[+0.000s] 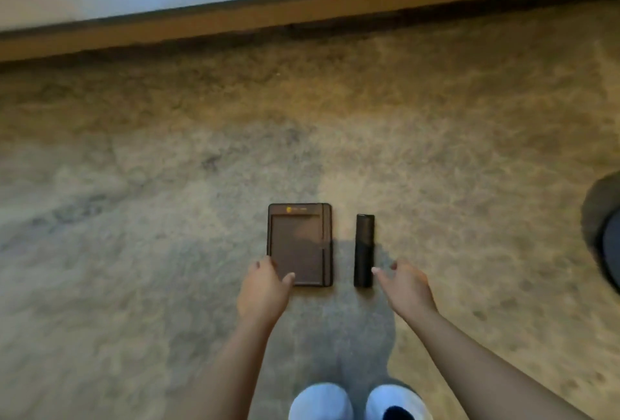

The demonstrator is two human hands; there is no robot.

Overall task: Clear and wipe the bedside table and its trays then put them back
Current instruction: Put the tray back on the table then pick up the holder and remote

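A flat dark brown rectangular tray [299, 244] with a raised rim and a slim black bar-shaped remote [364, 250] lie side by side on the mottled beige carpet [167, 168], just beside each other but apart. The left hand [263, 288] rests spread on the tray's near left corner, gripping nothing, and the right hand [404, 285] reaches loosely open toward the remote's near end, fingertips close to it. With the bedside table out of view and no cloth visible, I judge the clearing under way or done, while wiping and putting things back remain.
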